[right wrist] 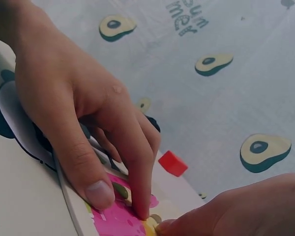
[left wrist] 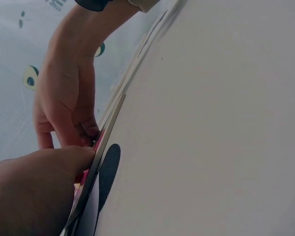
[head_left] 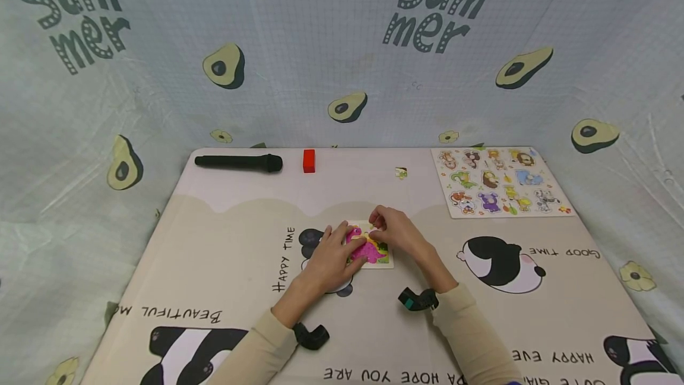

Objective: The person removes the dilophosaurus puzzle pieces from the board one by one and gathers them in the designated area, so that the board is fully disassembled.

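A small square jigsaw puzzle with a pink dinosaur lies flat near the middle of the table. My left hand rests on its left side, fingers stretched over the picture and thumb at the near edge. In the right wrist view, the left thumb and a fingertip press on the pink dinosaur. My right hand is at the puzzle's far right corner, its fingers curled and thumb close to them, pinching what seems a puzzle piece, mostly hidden. A loose puzzle piece lies farther back.
At the back left lie a black microphone and a red block. A board of animal pictures lies at the back right. A printed cloth hangs behind the table.
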Demonstrator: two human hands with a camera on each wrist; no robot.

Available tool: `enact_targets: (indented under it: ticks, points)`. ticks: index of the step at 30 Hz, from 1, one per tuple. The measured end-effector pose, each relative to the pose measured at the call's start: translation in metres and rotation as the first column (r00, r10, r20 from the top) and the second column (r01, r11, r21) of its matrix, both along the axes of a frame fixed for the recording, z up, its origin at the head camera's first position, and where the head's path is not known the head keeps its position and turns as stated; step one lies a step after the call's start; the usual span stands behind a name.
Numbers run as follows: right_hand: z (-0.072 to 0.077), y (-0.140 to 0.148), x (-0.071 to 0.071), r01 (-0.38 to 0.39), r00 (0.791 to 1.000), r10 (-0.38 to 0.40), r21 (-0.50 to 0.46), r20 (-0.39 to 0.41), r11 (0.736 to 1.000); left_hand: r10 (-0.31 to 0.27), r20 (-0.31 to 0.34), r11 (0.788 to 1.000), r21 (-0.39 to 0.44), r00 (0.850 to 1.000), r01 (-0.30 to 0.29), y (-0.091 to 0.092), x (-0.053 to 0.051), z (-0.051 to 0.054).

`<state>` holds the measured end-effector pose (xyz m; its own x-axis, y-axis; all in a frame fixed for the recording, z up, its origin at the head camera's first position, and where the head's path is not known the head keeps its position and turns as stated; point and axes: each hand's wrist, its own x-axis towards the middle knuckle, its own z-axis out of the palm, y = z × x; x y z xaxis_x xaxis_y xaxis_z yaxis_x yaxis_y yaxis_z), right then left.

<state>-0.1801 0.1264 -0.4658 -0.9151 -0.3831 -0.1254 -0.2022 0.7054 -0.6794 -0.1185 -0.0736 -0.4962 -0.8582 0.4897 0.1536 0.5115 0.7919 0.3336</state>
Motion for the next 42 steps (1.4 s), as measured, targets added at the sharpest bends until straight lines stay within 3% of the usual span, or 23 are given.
enact_targets:
  ticks: [8,29,42]
  points:
    - [-0.001,0.007,-0.003,-0.046,0.999,0.046,-0.020,0.015,0.999,0.001,-0.002,1.000,0.005,1.000,-0.001,0.000,0.000,0.000]
    - [-0.005,0.012,-0.015,-0.069,0.998,0.070,-0.074,0.002,0.995,0.000,0.002,1.000,-0.015,1.000,0.000,0.000,0.000,-0.001]
    - [-0.004,0.011,-0.045,0.044,0.996,-0.050,-0.098,-0.068,0.994,-0.001,-0.004,1.000,-0.015,1.000,0.001,0.000,0.000,-0.001]
